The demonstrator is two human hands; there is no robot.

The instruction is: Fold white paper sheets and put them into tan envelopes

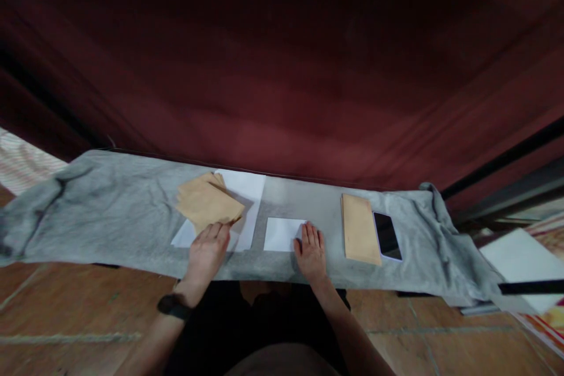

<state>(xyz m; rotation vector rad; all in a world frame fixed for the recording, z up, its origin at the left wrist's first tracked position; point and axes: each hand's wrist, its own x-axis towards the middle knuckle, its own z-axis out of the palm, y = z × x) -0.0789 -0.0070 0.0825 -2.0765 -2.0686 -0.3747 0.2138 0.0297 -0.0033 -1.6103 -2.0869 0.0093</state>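
Observation:
My left hand (208, 249), with a dark band on its wrist, has its fingers curled closed at the lower edge of a brown envelope (211, 202). That envelope lies on a loose, fanned pile of similar ones, over white sheets of paper (251, 191). Flat on the cloth, my right hand (312, 251) stretches its fingers forward over the right edge of a small white sheet (282, 234), perhaps folded. The fingertips touch that sheet without gripping it. What lies under the left fingers is partly hidden.
A neat stack of brown envelopes (360, 229) lies to the right, beside a dark-screened phone (388, 236). Grey cloth (127, 211) covers the narrow bench. A dark red fabric wall (282, 100) rises right behind it. Low at the far right is a white board (520, 258).

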